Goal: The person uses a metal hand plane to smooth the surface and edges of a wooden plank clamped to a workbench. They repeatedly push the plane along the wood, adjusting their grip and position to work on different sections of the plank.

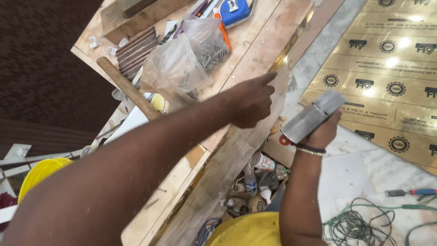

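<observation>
Big plywood desk [255, 41] running corner to corner, cluttered at the far end. Gold printed sheet [387, 77] flat on the marble floor off the desk's right edge. Long wooden plank [227, 159] leaning along the desk's near right edge, long axis running from bottom left up toward the fingertip. Clear plastic bag of nails [191, 54] near the middle of the desk, wooden handle [125, 86] by the left edge. Green cable tangle [359, 223] down on the floor. Left hand [252, 102] loosely curled, index finger pointing, holding nothing, right over the plank's upper end. Right hand [325, 130] wrapped tight round a grey block [309, 117], just off the plank's right side, block tilted up to the right.
</observation>
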